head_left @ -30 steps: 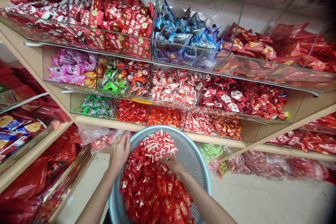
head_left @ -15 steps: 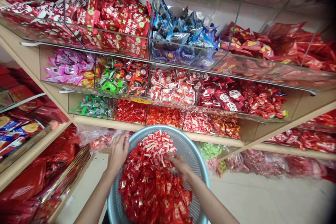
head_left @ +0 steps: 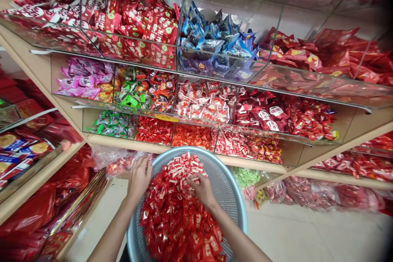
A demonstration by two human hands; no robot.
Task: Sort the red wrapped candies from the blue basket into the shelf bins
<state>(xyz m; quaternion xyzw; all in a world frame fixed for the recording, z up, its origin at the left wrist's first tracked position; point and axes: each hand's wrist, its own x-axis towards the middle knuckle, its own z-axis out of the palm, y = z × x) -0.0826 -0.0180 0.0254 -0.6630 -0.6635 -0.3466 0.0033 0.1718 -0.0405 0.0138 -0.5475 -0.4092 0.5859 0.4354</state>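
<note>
A pale blue mesh basket (head_left: 241, 196) holds heaps of wrapped candies. Larger red-wrapped candies (head_left: 181, 221) fill its middle and near part. Small red-and-white wrapped candies (head_left: 184, 164) lie in a pile toward the far side. On the basket's left rim, my left hand (head_left: 139, 178) is closed round the edge. My right hand (head_left: 201, 190) is inside the basket, at the near right side of the red-and-white pile. Its fingers are curled in a pinch against the candies, and what is between them is hidden.
Ahead stand shelves with clear bins: blue packets (head_left: 215, 39), red packets (head_left: 135, 18), purple candies (head_left: 86, 75) and small red candies (head_left: 155, 129). A plastic bag (head_left: 115, 161) lies by my left hand. At left is another shelf (head_left: 39, 168); bagged goods (head_left: 322, 192) lie low at right.
My right hand has moved slightly left over the red-and-white candies, and its fingers have curled in. The left hand stays on the rim. The view has shifted a little.
</note>
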